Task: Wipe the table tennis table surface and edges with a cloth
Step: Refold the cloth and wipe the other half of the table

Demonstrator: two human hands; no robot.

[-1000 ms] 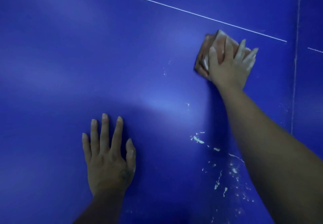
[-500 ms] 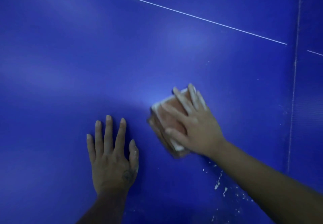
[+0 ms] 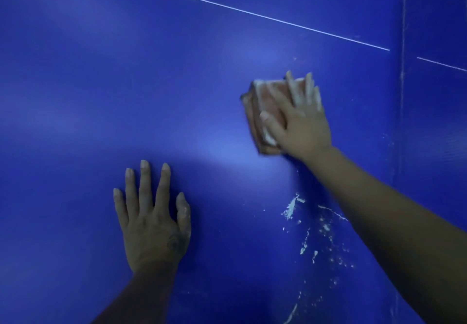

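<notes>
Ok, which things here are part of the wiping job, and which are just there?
Part of the job:
- folded cloth, pressed flat under the right hand
- blue table surface
- white smears near the right forearm, not yet wiped

Just there:
- left hand, flat on the table, empty
- white line
- table seam

Open blue surface nearly everywhere; only your own hands break it up.

Left and far of your right hand (image 3: 300, 124) the table (image 3: 126, 71) lies bare. Your left hand (image 3: 151, 220), flat with fingers spread, blocks the near-left sweep. Between the hands there is open room. White flecks (image 3: 293, 207) dot the surface beside your right forearm.
</notes>
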